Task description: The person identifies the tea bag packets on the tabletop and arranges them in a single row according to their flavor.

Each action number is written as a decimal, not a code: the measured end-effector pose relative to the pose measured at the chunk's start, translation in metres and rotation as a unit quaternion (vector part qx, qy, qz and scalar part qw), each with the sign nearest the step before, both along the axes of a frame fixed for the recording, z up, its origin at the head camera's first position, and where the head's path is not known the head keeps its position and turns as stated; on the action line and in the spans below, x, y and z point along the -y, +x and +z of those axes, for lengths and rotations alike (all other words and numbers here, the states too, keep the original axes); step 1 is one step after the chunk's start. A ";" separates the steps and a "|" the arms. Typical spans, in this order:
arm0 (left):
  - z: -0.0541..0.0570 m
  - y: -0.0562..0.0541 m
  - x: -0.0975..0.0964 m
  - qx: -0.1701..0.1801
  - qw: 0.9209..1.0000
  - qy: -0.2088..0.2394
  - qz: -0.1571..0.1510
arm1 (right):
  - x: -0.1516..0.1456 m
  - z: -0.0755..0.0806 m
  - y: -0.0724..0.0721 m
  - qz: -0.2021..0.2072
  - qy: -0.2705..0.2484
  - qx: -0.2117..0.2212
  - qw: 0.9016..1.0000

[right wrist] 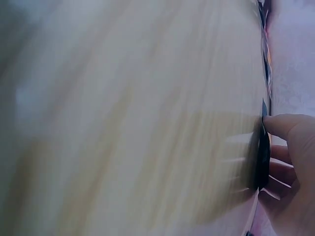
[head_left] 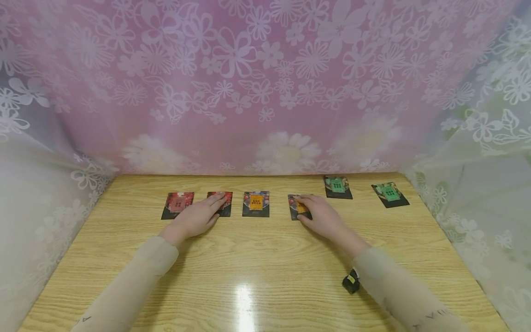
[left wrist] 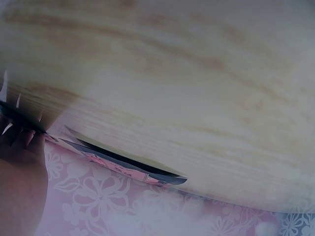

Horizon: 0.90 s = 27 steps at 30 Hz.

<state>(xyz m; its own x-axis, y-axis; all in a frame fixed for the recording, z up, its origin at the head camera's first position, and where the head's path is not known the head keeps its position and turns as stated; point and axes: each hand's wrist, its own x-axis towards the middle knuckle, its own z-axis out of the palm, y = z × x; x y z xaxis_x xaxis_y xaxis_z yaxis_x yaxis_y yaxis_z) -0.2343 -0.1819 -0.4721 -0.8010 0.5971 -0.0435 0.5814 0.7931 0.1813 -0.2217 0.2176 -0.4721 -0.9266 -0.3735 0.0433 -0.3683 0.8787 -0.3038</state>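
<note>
My left hand lies with fairly straight fingers over a black packet with a red label, covering much of its left half. To its left lies a matching red-labelled packet, which shows edge-on in the left wrist view. My right hand holds a black packet with an orange label, thumb at the near edge and fingers over the far side. In the right wrist view, thumb and fingers lie along this dark packet. Another orange-labelled packet lies flat between the two hands.
Two green-labelled packets lie at the back right, both turned at an angle. A small black block with a yellow mark is beside the right sleeve. Floral curtain borders the wooden table at the back and sides.
</note>
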 end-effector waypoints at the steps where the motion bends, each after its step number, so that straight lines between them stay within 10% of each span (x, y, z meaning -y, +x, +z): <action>1: 0.000 0.000 0.000 0.000 1.000 0.000 0.000 | 0.002 0.000 -0.001 -0.001 0.002 -0.002 1.000; 27: -0.004 -0.002 0.001 -0.002 1.000 0.003 0.001 | 0.025 0.000 -0.008 -0.017 -0.003 -0.013 1.000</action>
<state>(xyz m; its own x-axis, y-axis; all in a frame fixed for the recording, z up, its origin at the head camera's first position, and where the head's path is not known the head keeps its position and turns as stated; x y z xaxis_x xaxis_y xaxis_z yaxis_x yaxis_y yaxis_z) -0.2363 -0.1825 -0.4764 -0.8027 0.5953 -0.0367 0.5801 0.7935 0.1840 -0.2299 0.1927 -0.4721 -0.9375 -0.3412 0.0688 -0.3456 0.8891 -0.3001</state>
